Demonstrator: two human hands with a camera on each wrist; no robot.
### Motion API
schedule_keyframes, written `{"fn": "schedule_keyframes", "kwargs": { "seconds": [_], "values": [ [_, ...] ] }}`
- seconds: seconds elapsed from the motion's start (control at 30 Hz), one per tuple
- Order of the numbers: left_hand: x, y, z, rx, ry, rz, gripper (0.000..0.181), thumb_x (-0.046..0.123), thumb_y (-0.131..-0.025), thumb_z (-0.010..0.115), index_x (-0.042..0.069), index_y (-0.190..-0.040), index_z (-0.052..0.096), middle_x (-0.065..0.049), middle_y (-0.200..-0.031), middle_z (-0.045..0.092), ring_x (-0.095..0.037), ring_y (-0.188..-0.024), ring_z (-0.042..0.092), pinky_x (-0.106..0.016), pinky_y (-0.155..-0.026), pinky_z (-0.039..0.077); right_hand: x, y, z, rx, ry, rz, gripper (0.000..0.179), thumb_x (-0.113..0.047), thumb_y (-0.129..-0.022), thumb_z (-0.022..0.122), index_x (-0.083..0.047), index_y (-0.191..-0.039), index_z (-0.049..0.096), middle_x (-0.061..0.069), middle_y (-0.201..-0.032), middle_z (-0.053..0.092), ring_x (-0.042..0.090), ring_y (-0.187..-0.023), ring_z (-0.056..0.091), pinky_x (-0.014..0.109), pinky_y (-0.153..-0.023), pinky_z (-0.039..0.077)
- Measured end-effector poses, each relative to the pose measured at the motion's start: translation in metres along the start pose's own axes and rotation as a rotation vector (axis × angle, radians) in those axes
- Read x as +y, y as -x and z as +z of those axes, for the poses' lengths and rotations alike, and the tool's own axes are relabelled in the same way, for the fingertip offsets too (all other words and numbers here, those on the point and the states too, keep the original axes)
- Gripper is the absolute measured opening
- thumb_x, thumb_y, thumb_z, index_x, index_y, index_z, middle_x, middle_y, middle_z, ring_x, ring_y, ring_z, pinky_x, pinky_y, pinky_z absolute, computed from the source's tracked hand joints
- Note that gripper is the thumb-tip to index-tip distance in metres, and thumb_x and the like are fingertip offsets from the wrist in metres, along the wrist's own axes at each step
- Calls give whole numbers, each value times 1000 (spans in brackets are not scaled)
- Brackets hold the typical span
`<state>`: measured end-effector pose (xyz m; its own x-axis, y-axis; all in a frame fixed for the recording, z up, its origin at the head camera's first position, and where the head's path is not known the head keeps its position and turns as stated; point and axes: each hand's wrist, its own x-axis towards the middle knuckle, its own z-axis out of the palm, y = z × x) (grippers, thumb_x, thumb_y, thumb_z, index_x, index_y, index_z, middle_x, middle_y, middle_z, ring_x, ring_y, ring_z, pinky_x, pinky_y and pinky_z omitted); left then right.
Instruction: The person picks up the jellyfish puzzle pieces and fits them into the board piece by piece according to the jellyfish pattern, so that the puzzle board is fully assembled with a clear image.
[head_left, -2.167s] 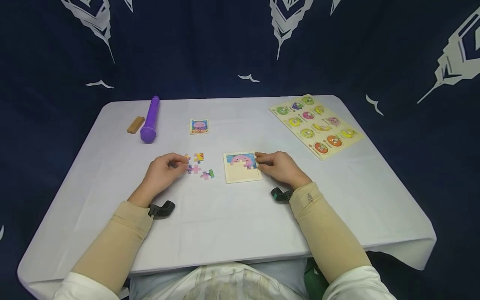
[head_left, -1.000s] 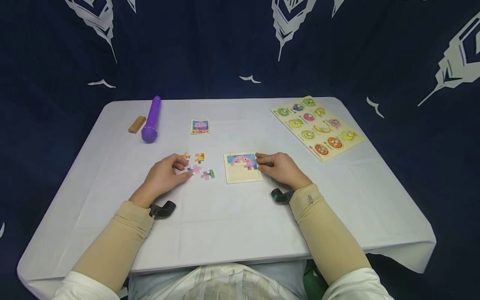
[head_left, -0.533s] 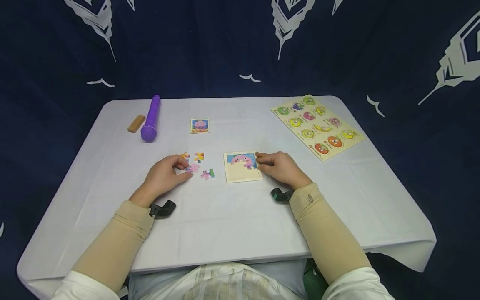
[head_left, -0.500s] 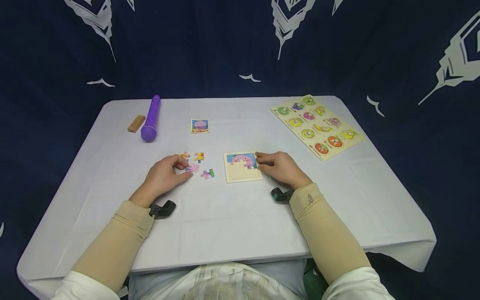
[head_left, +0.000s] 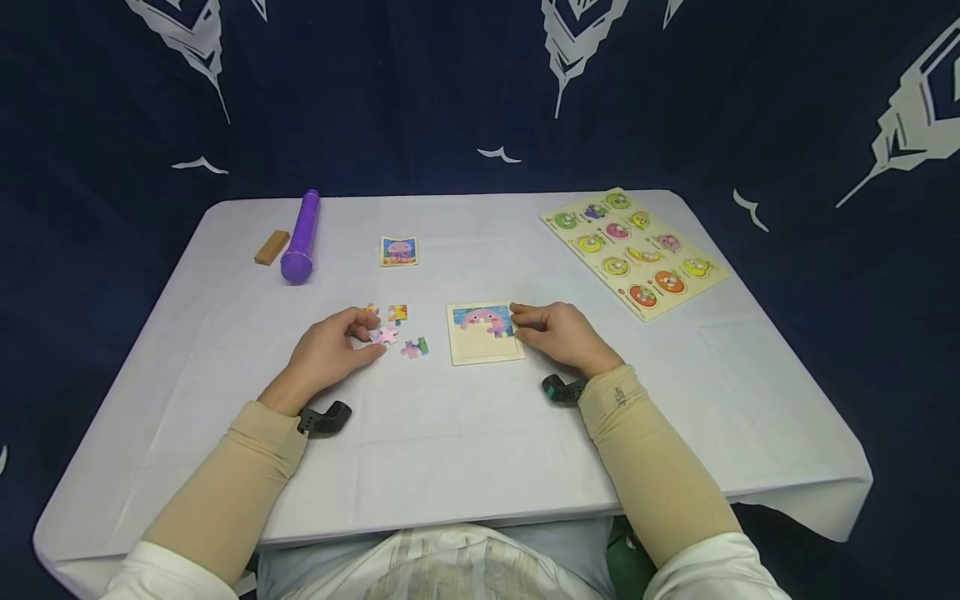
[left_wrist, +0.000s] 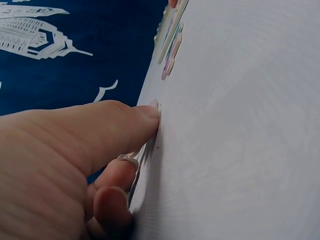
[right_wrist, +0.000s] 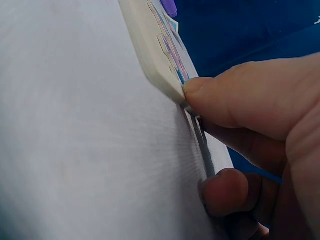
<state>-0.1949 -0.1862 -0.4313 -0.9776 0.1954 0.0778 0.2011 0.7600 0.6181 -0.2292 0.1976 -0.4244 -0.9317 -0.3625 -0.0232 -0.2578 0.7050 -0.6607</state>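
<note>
My left hand (head_left: pixel 330 352) has thumb and fingers around a pink jigsaw piece (head_left: pixel 386 335) lying on the table; in the left wrist view the thumb (left_wrist: pixel 145 117) meets its edge. Close by lie a yellow-orange piece (head_left: pixel 397 313), a pink-and-green piece (head_left: pixel 414 348) and another piece (head_left: pixel 371 309) partly behind the fingers. My right hand (head_left: pixel 558 333) grips the right edge of a square puzzle board (head_left: pixel 472 350), its thumb on top in the right wrist view. Along the board's upper part sit joined pieces (head_left: pixel 483 319) with a pink creature on blue; bare wood shows below.
A small picture card (head_left: pixel 399 252) lies beyond the loose pieces. At the back left are a purple microphone-shaped object (head_left: pixel 302 237) and a wooden block (head_left: pixel 272 247). A fruit-picture board (head_left: pixel 633 254) lies at the back right of the white-covered table (head_left: pixel 450 450).
The left fingers, close together earlier, have spread around the pink piece, which has shifted slightly left and turned. The right hand and puzzle board have stayed put.
</note>
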Motion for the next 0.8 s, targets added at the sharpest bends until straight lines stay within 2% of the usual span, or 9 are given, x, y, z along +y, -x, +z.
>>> {"fn": "schedule_keyframes", "kwargs": {
  "seconds": [0.2, 0.37, 0.5, 0.7, 0.8],
  "values": [
    [0, 1, 0, 8, 1, 26, 34, 26, -89, 81, 15, -120, 73, -3, -97, 69, -18, -77, 55, -33, -70, 42, 0, 1, 0, 0, 4, -5, 34, -24, -98, 70, -11, -130, 71, -2, -147, 59, 25, -143, 48, 46, -118, 37],
    [0, 0, -1, 3, -5, 44, 43, 24, -89, 81, 15, -129, 67, -3, -94, 67, -16, -70, 54, -32, -68, 43, 0, 0, 0, -1, 1, -4, 34, -25, -99, 70, -11, -129, 71, -3, -147, 59, 24, -143, 49, 45, -118, 37],
    [0, 0, 0, 7, 1, 58, 40, 22, -89, 80, 15, -127, 69, -2, -93, 65, -16, -69, 55, -33, -68, 44, 1, -1, 0, -3, -4, -3, 34, -25, -99, 70, -11, -129, 72, -3, -147, 59, 24, -143, 49, 45, -118, 37],
    [0, 1, 1, 29, 29, 20, 24, 25, -98, 71, 16, -120, 73, -3, -94, 66, -20, -79, 57, -34, -70, 45, 1, -1, 0, -4, -2, 1, 34, -27, -99, 70, -11, -129, 72, -4, -147, 59, 23, -143, 49, 44, -118, 37],
    [0, 1, 1, 38, 53, 4, 21, 26, -100, 68, 15, -117, 73, -4, -94, 67, -21, -79, 57, -34, -68, 45, 0, 0, 0, -4, -2, 1, 35, -27, -99, 69, -11, -130, 71, -3, -147, 59, 23, -143, 49, 45, -119, 37]
  ]
}}
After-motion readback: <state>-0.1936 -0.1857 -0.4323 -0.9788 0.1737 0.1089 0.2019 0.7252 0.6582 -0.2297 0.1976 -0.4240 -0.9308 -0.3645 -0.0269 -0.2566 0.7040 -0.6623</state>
